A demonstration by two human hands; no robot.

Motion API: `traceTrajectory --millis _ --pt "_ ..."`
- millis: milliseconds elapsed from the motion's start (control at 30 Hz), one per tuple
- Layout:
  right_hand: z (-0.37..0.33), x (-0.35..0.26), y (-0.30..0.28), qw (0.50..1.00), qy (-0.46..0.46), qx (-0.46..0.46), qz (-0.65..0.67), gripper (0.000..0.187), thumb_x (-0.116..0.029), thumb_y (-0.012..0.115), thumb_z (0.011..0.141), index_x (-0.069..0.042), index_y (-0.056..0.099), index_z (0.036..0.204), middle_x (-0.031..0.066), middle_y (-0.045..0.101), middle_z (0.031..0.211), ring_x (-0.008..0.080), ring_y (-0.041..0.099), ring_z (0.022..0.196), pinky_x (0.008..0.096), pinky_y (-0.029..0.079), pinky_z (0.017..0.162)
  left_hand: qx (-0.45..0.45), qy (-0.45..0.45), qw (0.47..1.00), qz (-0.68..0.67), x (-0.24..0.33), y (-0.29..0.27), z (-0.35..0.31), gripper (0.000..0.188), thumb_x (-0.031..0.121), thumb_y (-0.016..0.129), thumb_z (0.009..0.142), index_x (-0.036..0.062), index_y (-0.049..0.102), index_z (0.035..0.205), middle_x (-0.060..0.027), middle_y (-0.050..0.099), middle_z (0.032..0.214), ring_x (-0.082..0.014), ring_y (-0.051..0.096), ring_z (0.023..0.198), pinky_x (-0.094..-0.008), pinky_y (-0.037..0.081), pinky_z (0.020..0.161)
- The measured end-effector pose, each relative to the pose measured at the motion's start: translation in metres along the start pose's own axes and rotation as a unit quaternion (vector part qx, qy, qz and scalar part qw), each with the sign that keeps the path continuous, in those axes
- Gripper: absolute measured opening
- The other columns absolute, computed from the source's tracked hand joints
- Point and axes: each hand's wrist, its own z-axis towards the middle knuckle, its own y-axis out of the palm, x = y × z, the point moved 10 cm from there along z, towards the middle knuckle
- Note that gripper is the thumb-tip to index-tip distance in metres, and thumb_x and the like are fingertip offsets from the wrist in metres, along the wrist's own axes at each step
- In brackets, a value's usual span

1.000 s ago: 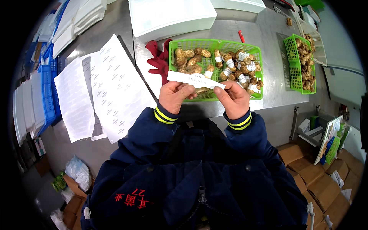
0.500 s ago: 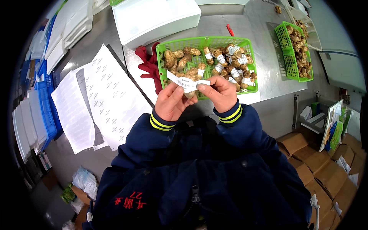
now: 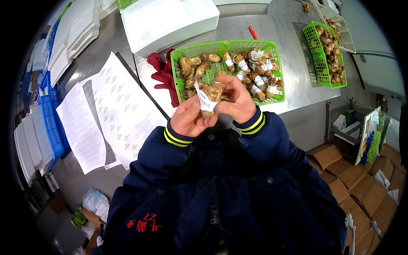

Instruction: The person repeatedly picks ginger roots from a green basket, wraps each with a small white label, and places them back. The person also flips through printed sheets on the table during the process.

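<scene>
Steel surface [image 3: 295, 70], lit bright; hands over its near edge.

Left hand [image 3: 187, 119]: fingers closed on one side of a mushroom [image 3: 213, 92]. Right hand [image 3: 238, 101]: fingers bent around the other side, thumb near the stem; can't tell if they also pin the label.

Change: white label [image 3: 205, 102] was stretched between both hands half a second ago, now curves around the mushroom, left end sticking up free. My read: wrap part done, that end not yet down.

Behind: green basket [image 3: 204, 47], bare mushrooms [image 3: 185, 68] left, labelled ones [image 3: 267, 65] right. Red glove [image 3: 163, 78] beside it, printed sheets [image 3: 121, 110] further left, red marker [image 3: 253, 32] beyond.
</scene>
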Motion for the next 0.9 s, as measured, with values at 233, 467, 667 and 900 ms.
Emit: traceTrajectory --millis 233,467,667,900 --pt "0.004 0.015 0.032 0.96 0.127 -0.229 0.102 0.092 -0.009 0.075 0.061 -0.008 0.022 0.137 0.0143 0.045 0.118 0.0237 0.046 0.109 0.0352 0.038 0.093 -0.119 -0.085 0.989 -0.013 -0.015 0.024 -0.001 0.063 0.032 0.055 0.085 -0.0052 0.029 0.127 -0.0131 0.054 0.098 -0.0218 0.053 0.073 -0.0286 0.042 0.062" --pt "0.017 0.015 0.002 0.985 0.103 -0.096 0.099 0.062 -0.006 0.063 0.075 -0.002 0.033 0.13 0.0142 0.053 0.108 0.0212 0.053 0.099 0.0315 0.045 0.083 -0.046 -0.035 0.997 -0.044 -0.003 0.002 0.01 0.041 0.016 0.051 0.088 0.0023 0.037 0.125 -0.0133 0.053 0.109 -0.0268 0.056 0.096 -0.0345 0.046 0.083" --pt "-0.008 -0.038 0.0 0.921 -0.166 0.132 -0.328 0.037 -0.011 0.072 0.067 -0.003 0.053 0.097 0.0062 0.055 0.086 0.0139 0.055 0.077 0.027 0.044 0.063 0.156 0.052 0.984 0.073 0.013 -0.043 0.018 0.039 0.011 0.051 0.087 0.0058 0.037 0.123 -0.0095 0.052 0.112 -0.0237 0.053 0.103 -0.0364 0.045 0.085" --pt "-0.013 -0.042 0.0 0.874 -0.184 0.207 -0.4 0.038 -0.009 0.072 0.067 -0.001 0.051 0.098 0.0096 0.055 0.089 0.0195 0.056 0.074 0.0287 0.044 0.063 0.199 0.144 0.961 0.125 0.028 -0.032 0.022 0.021 0.004 0.06 0.081 -0.0007 0.054 0.101 -0.0047 0.059 0.093 -0.0123 0.055 0.084 -0.025 0.044 0.073"
